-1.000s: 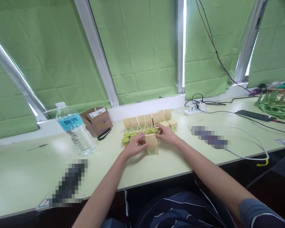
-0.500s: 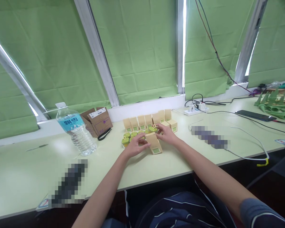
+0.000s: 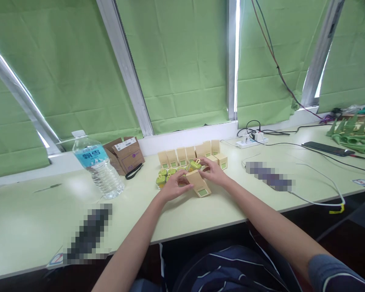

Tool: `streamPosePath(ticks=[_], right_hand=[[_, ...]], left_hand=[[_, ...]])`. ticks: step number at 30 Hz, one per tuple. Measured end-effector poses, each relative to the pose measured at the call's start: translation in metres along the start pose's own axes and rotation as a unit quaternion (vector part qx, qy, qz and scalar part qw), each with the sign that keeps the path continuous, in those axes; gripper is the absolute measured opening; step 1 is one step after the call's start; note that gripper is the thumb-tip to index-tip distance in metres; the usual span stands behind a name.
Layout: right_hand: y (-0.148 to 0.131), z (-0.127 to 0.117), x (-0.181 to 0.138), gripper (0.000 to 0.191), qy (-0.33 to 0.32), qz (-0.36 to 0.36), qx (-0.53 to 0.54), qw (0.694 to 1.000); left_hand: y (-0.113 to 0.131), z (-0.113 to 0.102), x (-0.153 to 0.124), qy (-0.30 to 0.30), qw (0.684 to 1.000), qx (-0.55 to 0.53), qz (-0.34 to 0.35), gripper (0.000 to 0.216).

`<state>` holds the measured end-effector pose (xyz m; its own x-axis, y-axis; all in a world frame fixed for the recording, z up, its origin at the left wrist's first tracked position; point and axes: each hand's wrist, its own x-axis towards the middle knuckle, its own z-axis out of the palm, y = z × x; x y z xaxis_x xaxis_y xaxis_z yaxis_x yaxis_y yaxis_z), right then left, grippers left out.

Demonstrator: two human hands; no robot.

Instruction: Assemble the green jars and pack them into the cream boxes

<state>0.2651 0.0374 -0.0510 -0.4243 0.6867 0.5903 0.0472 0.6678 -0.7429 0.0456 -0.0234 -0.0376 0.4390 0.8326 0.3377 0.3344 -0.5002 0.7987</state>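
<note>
A small tan cardboard box [image 3: 200, 184] with a green label lies tilted on the pale green table [image 3: 200, 211], its open end toward the window. My left hand [image 3: 172, 189] grips its left side with curled fingers. My right hand [image 3: 213, 172] pinches a small green item [image 3: 195, 164] with a loop on top, right at the box's upper end. More green items [image 3: 164, 176] lie in a cluster just left of my hands. A row of upright tan boxes [image 3: 188, 154] stands behind them.
A water bottle [image 3: 97, 165] and an open brown carton [image 3: 124, 155] stand to the left. A power strip [image 3: 250, 141], cables, a phone [image 3: 327, 148] and green cone shapes [image 3: 353, 136] lie at the right. Blurred patches sit on the table at front left and mid right.
The tan box has tipped from upright to leaning right under my left hand. My right hand with the green item has stayed at the box's top end.
</note>
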Motion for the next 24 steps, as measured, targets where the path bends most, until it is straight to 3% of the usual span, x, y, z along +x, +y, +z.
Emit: streamPosePath(ticks=[6,12,24], right_hand=[[-0.0008,0.0004,-0.0007,0.051,-0.011,-0.024,0.054,0.998],[0.0019,0.0002,-0.0013,0.057,-0.018,0.014,0.114,0.993],[0.0025,0.001,0.0001,0.055,-0.012,0.009,0.174,0.985]], left_hand=[[-0.0045,-0.0008,0.0016,0.017,1.0,0.027,-0.004,0.043],[-0.0061,-0.0017,0.0018,0.032,0.999,0.029,-0.017,0.044],[-0.0039,-0.0014,0.0017,0.027,0.999,0.012,-0.014,0.046]])
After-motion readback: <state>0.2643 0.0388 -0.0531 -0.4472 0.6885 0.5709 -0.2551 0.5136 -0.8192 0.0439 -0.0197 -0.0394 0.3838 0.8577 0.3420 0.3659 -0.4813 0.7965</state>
